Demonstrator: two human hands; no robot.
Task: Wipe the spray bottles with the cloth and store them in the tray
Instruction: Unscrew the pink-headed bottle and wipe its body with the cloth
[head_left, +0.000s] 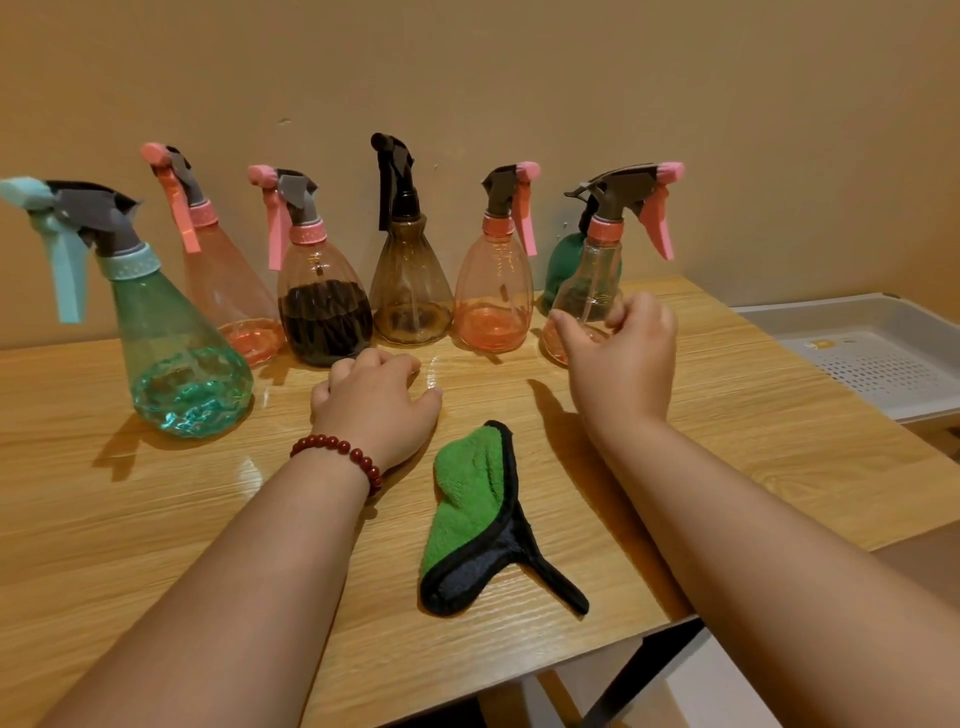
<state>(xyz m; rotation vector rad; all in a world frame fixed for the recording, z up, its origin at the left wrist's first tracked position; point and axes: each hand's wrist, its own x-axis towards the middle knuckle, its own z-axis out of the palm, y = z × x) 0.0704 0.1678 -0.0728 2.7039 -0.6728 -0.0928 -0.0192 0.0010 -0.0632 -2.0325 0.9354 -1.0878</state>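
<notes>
Right hand (618, 343), mid right: fingers (644, 309) spread round the clear plastic spray bottle with pink trigger (597, 265), no firm hold yet. Left hand (376, 402), centre: loosely curled, empty. Green-and-black cloth (478, 499) lies lower centre; white perforated tray (857, 358) at right edge. Risk: a careless grab topples the neighbouring pink ribbed bottle (493, 291).

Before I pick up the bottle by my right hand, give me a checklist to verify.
1. Cloth in hand: not ok, it lies on the table.
2. Left hand free: ok, holds nothing.
3. Right hand gripping the rightmost pink-trigger bottle: cannot tell.
4. That bottle upright: ok.
5. Tray in view past the table's right edge, no bottles in it: ok.
</notes>
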